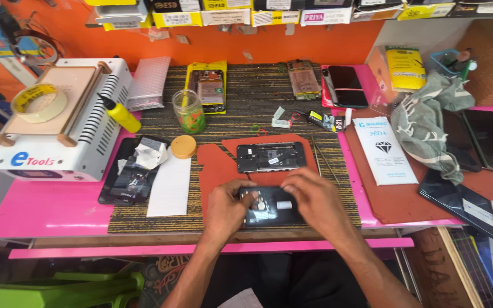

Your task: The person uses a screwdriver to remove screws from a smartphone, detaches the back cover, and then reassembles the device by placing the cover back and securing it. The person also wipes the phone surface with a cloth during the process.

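Both hands rest on a dark opened phone part (269,210) lying near the front edge of the striped mat (246,108). My left hand (228,206) grips its left end, fingers curled over the edge. My right hand (315,199) covers its right end, thumb and fingertips pressing on the top. Just behind it, on a red-brown pad (215,171), lies a second opened phone frame (271,156), untouched. A thin pair of tweezers (322,158) lies to the right of that frame.
A white heating machine (81,131) with a tape roll (39,102) stands at the left, beside a yellow squeeze bottle (120,113). A glass jar (189,111), its lid (184,146), several phones, a grey cloth (429,122) and a white packet (384,149) crowd the pink bench (47,205).
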